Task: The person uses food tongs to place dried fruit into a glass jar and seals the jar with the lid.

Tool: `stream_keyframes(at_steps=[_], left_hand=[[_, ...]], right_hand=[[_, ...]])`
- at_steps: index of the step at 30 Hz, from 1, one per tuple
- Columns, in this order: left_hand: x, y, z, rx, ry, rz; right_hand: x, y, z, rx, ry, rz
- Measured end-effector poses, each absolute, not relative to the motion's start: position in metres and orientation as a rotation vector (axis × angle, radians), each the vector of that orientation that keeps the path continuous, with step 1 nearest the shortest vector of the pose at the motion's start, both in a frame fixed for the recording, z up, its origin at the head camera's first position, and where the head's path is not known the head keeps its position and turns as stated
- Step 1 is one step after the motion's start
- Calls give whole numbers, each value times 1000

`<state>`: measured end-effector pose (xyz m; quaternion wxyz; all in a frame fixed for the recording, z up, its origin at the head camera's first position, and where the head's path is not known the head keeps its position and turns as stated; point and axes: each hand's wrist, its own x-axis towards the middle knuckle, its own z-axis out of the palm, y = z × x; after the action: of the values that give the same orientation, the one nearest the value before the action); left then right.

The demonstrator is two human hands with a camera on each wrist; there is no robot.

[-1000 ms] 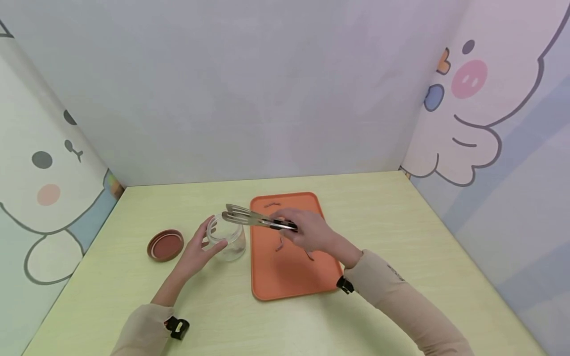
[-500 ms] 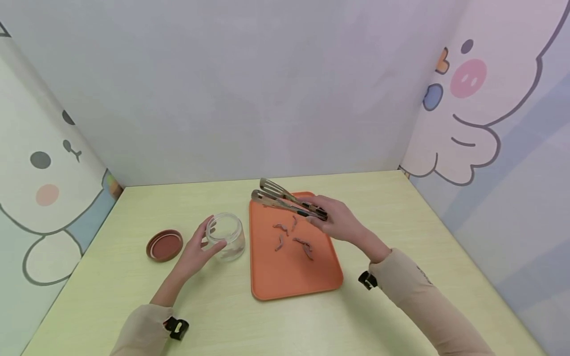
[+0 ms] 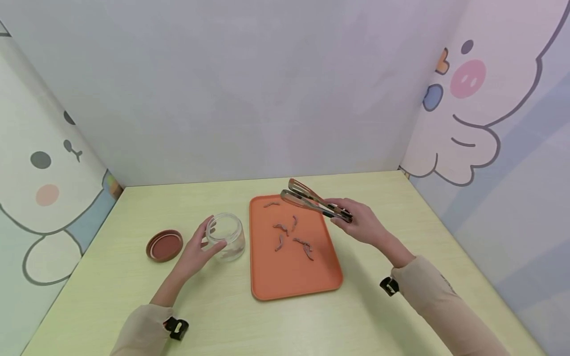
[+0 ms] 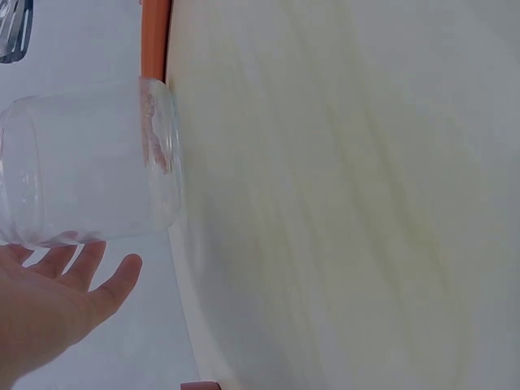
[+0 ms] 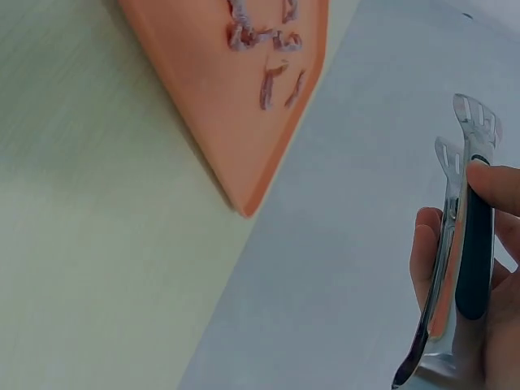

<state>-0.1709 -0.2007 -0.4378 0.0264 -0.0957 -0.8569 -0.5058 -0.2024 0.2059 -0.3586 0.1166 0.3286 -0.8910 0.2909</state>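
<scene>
We saw the right hand [image 3: 362,223] gripping tongs [image 3: 311,200] over the tray's [image 3: 289,277] far right corner; left hand [image 3: 196,249], fingers relaxed, cupped the jar [image 3: 227,236] left of the tray.

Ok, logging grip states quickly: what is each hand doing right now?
Left hand: open, fingers resting against the glass jar.
Right hand: gripping the metal tongs, held above the orange tray.

Staged tabletop booth, not a lived-in room. Pale green table [image 3: 401,217] boxed in by three plain panels; side panels [image 3: 498,113] carry cartoon animal faces. Props only: orange tray [image 3: 289,277], jar [image 3: 227,235], lid [image 3: 165,244].
</scene>
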Motion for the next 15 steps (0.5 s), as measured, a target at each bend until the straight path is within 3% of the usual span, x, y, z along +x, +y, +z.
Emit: stream_keyframes(at_steps=[15], left_hand=[[-171, -201, -438, -303, -2643, -1559]], right_hand=[[-187, 231, -388, 952, -2695, 863]])
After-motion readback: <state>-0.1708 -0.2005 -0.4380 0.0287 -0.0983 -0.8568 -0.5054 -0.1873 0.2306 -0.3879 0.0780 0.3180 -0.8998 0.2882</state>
